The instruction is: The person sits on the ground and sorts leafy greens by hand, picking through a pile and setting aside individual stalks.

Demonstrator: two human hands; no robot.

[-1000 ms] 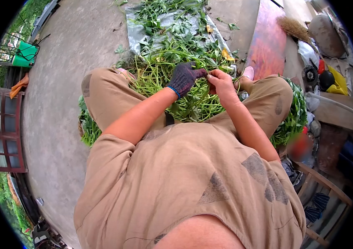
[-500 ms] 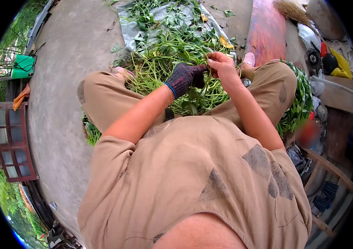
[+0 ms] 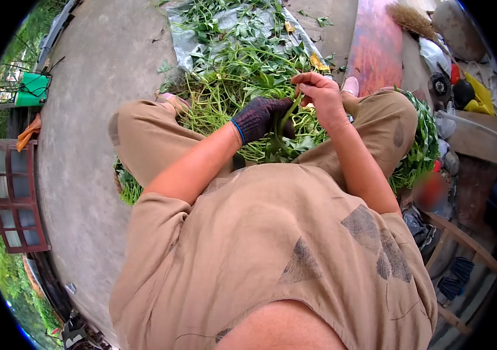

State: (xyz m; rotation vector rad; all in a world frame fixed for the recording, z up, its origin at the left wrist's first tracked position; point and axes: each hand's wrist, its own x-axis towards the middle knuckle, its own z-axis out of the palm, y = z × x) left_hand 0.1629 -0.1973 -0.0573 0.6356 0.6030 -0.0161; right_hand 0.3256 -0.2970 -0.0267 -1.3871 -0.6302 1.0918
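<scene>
2 forearms (image 3: 200, 162) converge forward, elbows bent. Left hand (image 3: 255, 119): gloved, back visible, fingers curled. Right hand (image 3: 326, 104): bare, slightly farther forward, wrist raised, fingers bent, thumb near index finger. Hands close together.

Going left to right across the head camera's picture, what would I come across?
Dark red paned frame, gloved left hand, bare right hand, straw-coloured broom head, yellow bag.
</scene>
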